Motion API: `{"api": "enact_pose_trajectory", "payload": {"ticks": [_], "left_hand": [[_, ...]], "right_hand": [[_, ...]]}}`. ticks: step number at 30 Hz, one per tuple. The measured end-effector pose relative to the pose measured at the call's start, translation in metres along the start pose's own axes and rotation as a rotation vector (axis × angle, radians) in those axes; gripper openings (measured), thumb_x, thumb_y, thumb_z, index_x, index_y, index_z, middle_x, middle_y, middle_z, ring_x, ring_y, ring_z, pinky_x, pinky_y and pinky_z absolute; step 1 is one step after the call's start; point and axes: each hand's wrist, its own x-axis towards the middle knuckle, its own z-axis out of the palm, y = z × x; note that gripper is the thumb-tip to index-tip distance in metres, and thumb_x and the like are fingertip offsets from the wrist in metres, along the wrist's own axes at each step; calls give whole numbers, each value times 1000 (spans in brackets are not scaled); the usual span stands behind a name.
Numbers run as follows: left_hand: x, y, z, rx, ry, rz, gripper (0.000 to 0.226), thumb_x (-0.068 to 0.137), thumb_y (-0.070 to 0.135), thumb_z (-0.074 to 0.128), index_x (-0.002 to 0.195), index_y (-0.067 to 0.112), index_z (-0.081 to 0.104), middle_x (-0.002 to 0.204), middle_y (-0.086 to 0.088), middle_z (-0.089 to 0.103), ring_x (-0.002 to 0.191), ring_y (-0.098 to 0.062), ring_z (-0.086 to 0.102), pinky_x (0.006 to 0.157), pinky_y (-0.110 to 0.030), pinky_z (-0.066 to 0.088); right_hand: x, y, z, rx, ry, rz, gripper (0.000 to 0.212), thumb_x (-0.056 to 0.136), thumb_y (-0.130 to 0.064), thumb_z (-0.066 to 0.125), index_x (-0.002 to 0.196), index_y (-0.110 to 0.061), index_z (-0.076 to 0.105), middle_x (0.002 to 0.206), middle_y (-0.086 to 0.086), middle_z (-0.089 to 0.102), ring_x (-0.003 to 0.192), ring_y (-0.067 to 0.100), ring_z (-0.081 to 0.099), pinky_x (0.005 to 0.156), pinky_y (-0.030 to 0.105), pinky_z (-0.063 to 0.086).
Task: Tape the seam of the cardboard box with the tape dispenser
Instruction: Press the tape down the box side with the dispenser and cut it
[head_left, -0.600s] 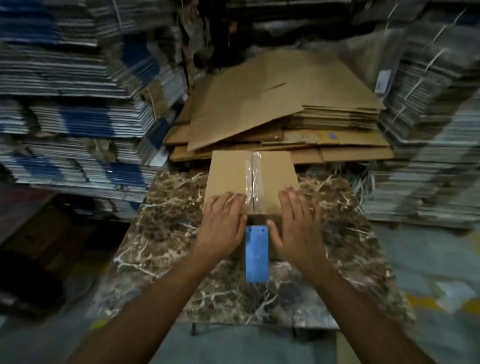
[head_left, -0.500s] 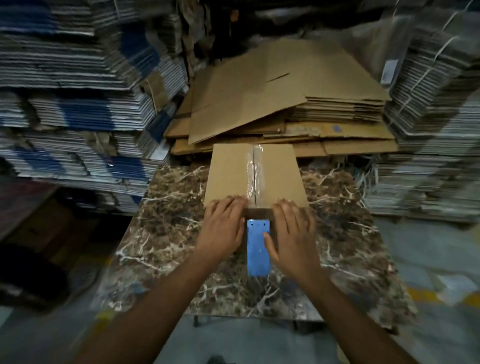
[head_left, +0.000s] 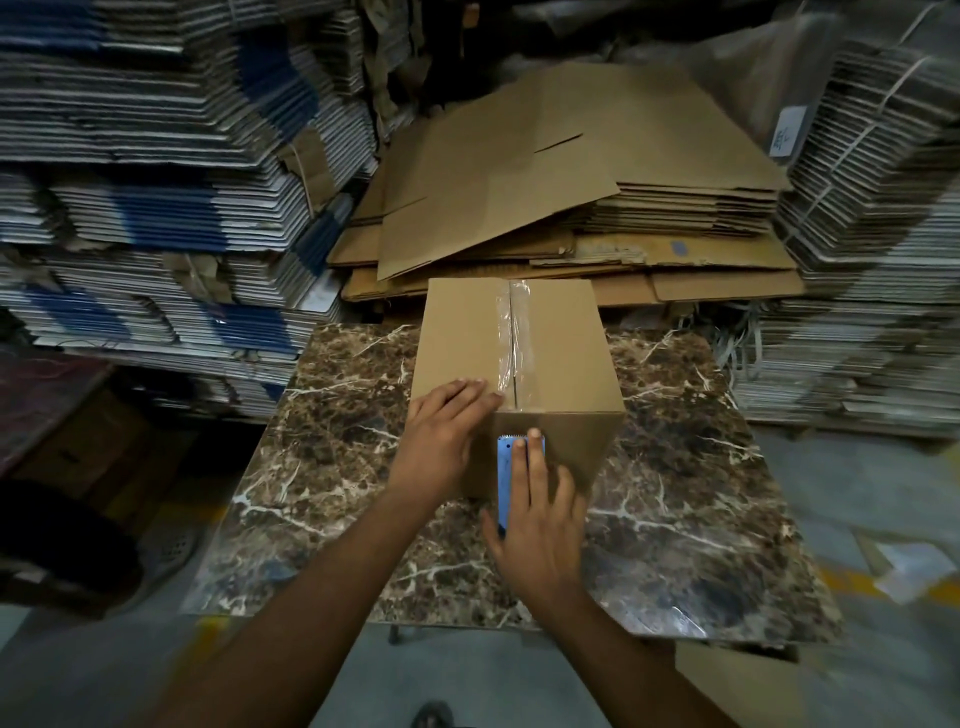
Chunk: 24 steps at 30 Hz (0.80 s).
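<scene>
- Our right hand (head_left: 540, 525) lies over the blue tape dispenser (head_left: 506, 467), fingers stretched along it and thumb at its left edge, and presses it against the near side of the cardboard box (head_left: 561, 353).
- Our left hand (head_left: 447, 431) is flat and open, with the fingers spread on the near left corner of the box top, just beside the seam (head_left: 511, 353).
- The toothed end of the dispenser points up, just below the top edge of the box.
- A strip of clear tape (head_left: 503, 338) covers the seam on the top, from the far edge to the near edge.
- The box stands on a dark marble table (head_left: 332, 447), toward its far side.
- Behind the table lie flat brown cardboard sheets (head_left: 519, 171), and on both sides rise stacks of folded cartons (head_left: 145, 156).
</scene>
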Motion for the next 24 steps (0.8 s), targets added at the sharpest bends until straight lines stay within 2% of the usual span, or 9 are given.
{"api": "enact_pose_trajectory", "payload": {"ticks": [2, 5, 7, 9, 12, 16, 18, 21, 24], "left_hand": [[-2, 1, 1, 3, 20, 2, 49, 90, 10, 57, 135, 29, 60, 145, 3, 59, 132, -23, 51, 93, -35, 29], [-3, 0, 1, 43, 26, 20, 49, 90, 12, 57, 136, 29, 59, 144, 3, 59, 131, -23, 51, 90, -35, 30], [-1, 0, -1, 99, 6, 38, 45, 95, 17, 54, 138, 30, 55, 147, 4, 56, 135, -22, 49, 93, -39, 35], [6, 2, -5, 172, -61, 66, 41, 103, 31, 41, 143, 31, 47, 153, 3, 49, 142, -20, 42, 100, -41, 38], [22, 6, -9, 221, -168, 129, 48, 104, 44, 28, 150, 33, 36, 159, 0, 40, 149, -23, 32, 113, -43, 31], [38, -5, -12, 262, -229, 182, 50, 102, 53, 22, 150, 44, 31, 162, 2, 36, 150, -27, 30, 114, -44, 30], [41, -9, -12, 259, -253, 163, 51, 101, 58, 18, 151, 49, 26, 165, 2, 29, 152, -28, 25, 116, -45, 28], [41, -4, -10, 230, -258, 79, 54, 97, 61, 13, 150, 55, 21, 167, 1, 22, 153, -32, 21, 116, -46, 27], [36, 4, -7, 235, -230, 36, 56, 95, 61, 10, 150, 57, 19, 167, -1, 24, 152, -34, 23, 115, -46, 29]], "right_hand": [[-2, -3, 7, 31, -22, 27, 97, 86, -53, 57, 159, -9, 10, 168, 11, 13, 119, 38, 50, 88, 48, 52], [-3, -5, 13, 94, -26, 32, 98, 87, -38, 64, 159, -8, 4, 169, 12, 2, 114, 36, 55, 79, 42, 58], [-4, -5, 11, 105, -18, 34, 94, 88, -30, 62, 159, -8, 3, 169, 10, 1, 111, 33, 56, 71, 38, 61], [-4, -4, 8, 88, -22, 44, 95, 87, -29, 63, 159, -10, 3, 170, 8, 2, 106, 28, 57, 63, 34, 60], [-7, -2, 3, 66, -31, 77, 102, 82, -23, 69, 159, -12, 4, 170, 5, 2, 92, 25, 56, 55, 32, 57], [-9, -3, 1, 62, -8, 111, 106, 78, -18, 73, 160, -17, 5, 170, -1, 2, 80, 23, 51, 49, 32, 50], [-9, -4, 0, 84, 17, 117, 108, 76, -16, 73, 160, -20, 5, 170, -3, 2, 80, 24, 49, 52, 34, 50], [-6, 1, 4, 155, 56, 96, 104, 77, -7, 67, 160, -20, 7, 170, -2, 3, 81, 27, 49, 68, 40, 51], [-4, 11, 5, 186, 90, 42, 99, 75, 2, 64, 159, -19, 16, 169, 0, 9, 86, 30, 51, 68, 39, 52]]}}
